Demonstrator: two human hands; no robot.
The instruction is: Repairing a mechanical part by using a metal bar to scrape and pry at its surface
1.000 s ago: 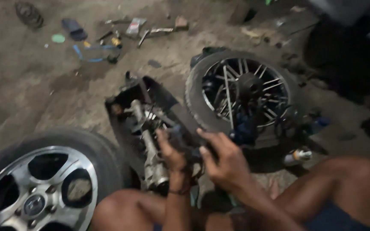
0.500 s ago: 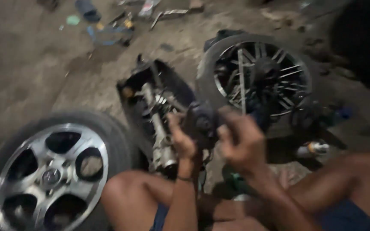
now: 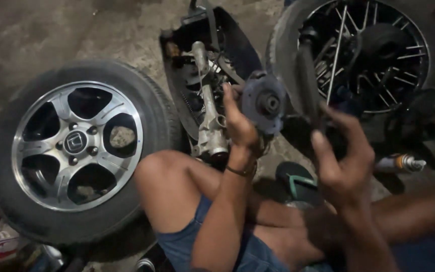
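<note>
Since a sec ago the view has closed in and the round part has come up higher, off the floor parts and nearer the face; both hands are now raised w/ it, so the work in hand looks like close inspection or fitting of that part, judging by the lift alone.

Largest first: car wheel [image 3: 74, 146] on the floor at left, black rubber tyre round a shiny silver alloy rim w/ five spokes, lying flat. Spoked wheel [image 3: 363, 55] top right, thin metal wires radiating from a dark hub, dusty tyre. Between them, a black housing [image 3: 237, 50] w/ a pale cast-metal assembly [image 3: 210, 126] inside, rough and greasy. Floor [image 3: 76, 30] is bare grey concrete, gritty.

Smaller: round dark disc part [image 3: 264, 103], matte grey, w/ a centre hub, held up in mid-air betw. the hands. Left hand [image 3: 240, 126] has its fingers closed on the disc's edge, gripping it. Right hand [image 3: 346, 156] sits just beside, fingers curled half-open near a dark bar [image 3: 308, 75]; can't tell if it grips that. Green-strap sandal [image 3: 298, 181] below, spray can [image 3: 399, 162] at right.
</note>
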